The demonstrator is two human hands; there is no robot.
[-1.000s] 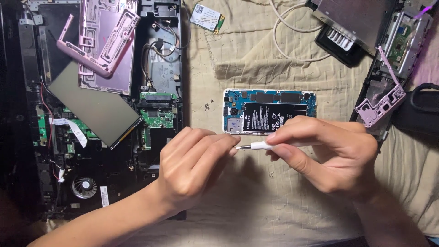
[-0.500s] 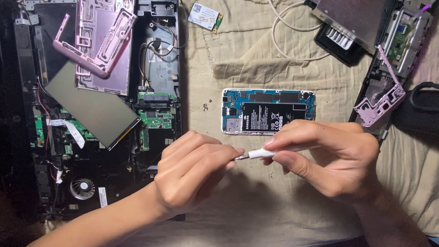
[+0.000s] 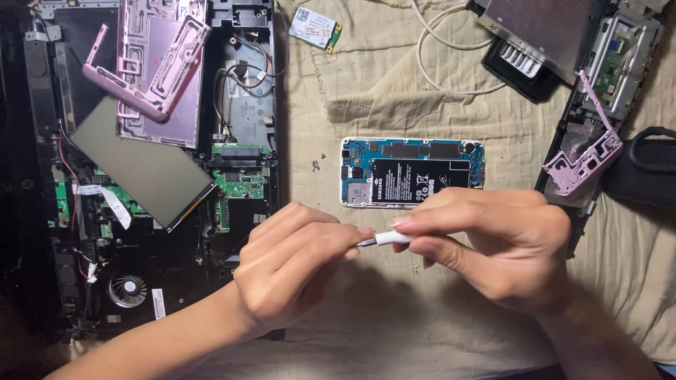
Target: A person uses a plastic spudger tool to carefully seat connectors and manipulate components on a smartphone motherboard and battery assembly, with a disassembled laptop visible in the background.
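1. Left hand curled, thumb and forefinger pinching the metal tip end of a small white tool. Right hand pinches the white barrel from the other side. The tool is held level between both hands, above the beige cloth, just in front of the opened phone.
2. Tool: slim, smooth plastic body, thin metal end. Likely very light and stiff; the smooth barrel could slip, so the white body seems the place to grip, not the fine tip.
3. Phone lies flat with its back off, white rim, blue circuit board and a black rectangular battery exposed. Looks fragile; best taken by the edges.
4. Left: a dismantled black laptop base, green boards, round fan, loose wires, a grey sheet, and a pink metal frame lying on top.
5. Far: small green wireless card, white cable, grey metal drive, another pink bracket at right. Cloth is creased and soft.
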